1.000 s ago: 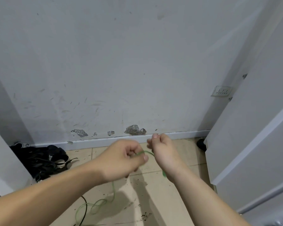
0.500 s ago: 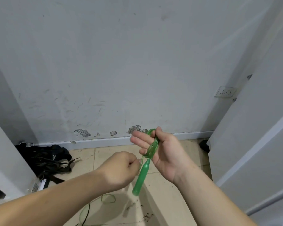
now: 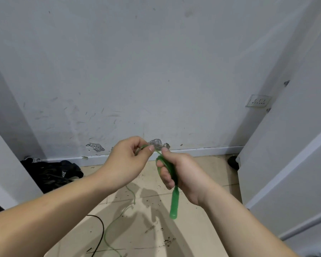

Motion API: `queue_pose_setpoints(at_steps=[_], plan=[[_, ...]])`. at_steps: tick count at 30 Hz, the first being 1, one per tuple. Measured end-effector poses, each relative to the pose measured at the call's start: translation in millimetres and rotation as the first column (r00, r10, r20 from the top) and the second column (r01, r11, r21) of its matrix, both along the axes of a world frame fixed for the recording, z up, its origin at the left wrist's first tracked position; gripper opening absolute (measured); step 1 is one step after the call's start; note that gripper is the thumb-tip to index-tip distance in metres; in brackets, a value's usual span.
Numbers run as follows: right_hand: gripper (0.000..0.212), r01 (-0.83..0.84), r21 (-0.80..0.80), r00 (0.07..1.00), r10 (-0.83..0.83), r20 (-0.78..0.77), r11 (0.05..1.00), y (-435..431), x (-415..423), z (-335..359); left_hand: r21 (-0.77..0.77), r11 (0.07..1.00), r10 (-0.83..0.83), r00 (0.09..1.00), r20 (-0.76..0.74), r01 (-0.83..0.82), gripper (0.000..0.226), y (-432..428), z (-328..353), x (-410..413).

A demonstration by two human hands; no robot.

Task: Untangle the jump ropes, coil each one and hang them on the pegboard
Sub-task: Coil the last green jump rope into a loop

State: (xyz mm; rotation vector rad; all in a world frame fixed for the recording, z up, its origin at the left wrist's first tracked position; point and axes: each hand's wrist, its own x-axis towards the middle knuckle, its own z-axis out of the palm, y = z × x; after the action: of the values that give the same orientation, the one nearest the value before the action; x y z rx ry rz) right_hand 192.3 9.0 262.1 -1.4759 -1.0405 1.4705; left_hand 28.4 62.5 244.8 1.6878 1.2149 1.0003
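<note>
Green and thin, the jump rope (image 3: 171,172) sits in loops inside the right hand (image 3: 187,175), whose fingers curl around the coil while one handle (image 3: 174,204) dangles below the palm. The left hand (image 3: 124,164) pinches the cord just beside it, thumb against forefinger, and the slack drops to the floor (image 3: 193,238). To coil well, each new loop should match the last in size, fed with light tension and no twist, so the bundle hangs flat. Count: one green rope, one handle in view, one black cord (image 3: 101,227) on the tiles, one dark bag (image 3: 52,173); no pegboard shows.
</note>
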Motion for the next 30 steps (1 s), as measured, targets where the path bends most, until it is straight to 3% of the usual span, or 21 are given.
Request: queue_pose_setpoints(at_steps=[2,4,7,12,15,17,20,22,24,27,30], plan=[[0.036,0.011,-0.025,0.979,-0.016,-0.205,1.0,0.4,-2.9,1.8,-0.087,0.996,-0.042,0.994,-0.098,0.034,0.027,1.5,-13.9,-3.2],[0.035,0.07,-0.06,0.918,-0.088,-0.386,0.996,0.1,-5.4,5.3,-0.218,0.962,-0.201,0.964,-0.174,0.161,0.024,-5.7,-24.5,-2.1],[0.036,0.213,-0.067,0.857,-0.219,-0.467,0.975,2.7,-0.7,4.4,-0.346,0.889,-0.389,0.894,-0.224,0.3,0.024,-21.4,-28.6,4.7],[0.03,0.403,0.099,0.912,-0.408,0.041,0.91,10.1,3.7,-16.5,-0.368,0.84,-0.499,0.833,-0.239,0.398,0.026,-29.3,-6.2,7.8],[0.028,0.298,0.165,0.879,-0.337,0.338,0.94,8.5,8.5,-22.7,-0.325,0.828,-0.509,0.855,-0.093,0.457,0.024,-29.4,12.0,6.5],[0.029,0.187,0.151,0.892,-0.232,0.388,0.971,7.0,9.5,-23.3,-0.232,0.876,-0.423,0.905,0.052,0.423,0.02,-24.9,21.1,6.8],[0.035,0.066,0.051,0.968,-0.076,0.238,0.997,4.1,1.6,-14.8,-0.091,0.97,-0.21,0.967,0.147,0.225,0.019,-13.1,23.2,3.7],[0.046,0.04,-0.01,0.993,-0.039,0.112,0.999,1.4,-3.1,-6.9,-0.042,0.991,-0.12,0.989,0.09,0.124,0.018,-7.9,16.0,0.1],[0.044,0.006,-0.034,1.0,-0.006,-0.006,0.999,1.2,-4.6,-3.6,-0.065,0.995,-0.077,0.996,0.045,0.08,0.017,-5.3,6.6,-4.0],[0.034,0.01,-0.055,0.972,-0.023,-0.233,0.998,-0.5,-6.2,-0.7,-0.18,0.979,-0.112,0.991,-0.067,0.098,0.025,-7.8,-5.3,-5.9],[0.035,0.113,-0.077,0.883,-0.135,-0.449,0.991,-0.3,-7.2,4.5,-0.35,0.908,-0.285,0.952,-0.112,0.23,0.024,-20.7,-14.1,1.0]])
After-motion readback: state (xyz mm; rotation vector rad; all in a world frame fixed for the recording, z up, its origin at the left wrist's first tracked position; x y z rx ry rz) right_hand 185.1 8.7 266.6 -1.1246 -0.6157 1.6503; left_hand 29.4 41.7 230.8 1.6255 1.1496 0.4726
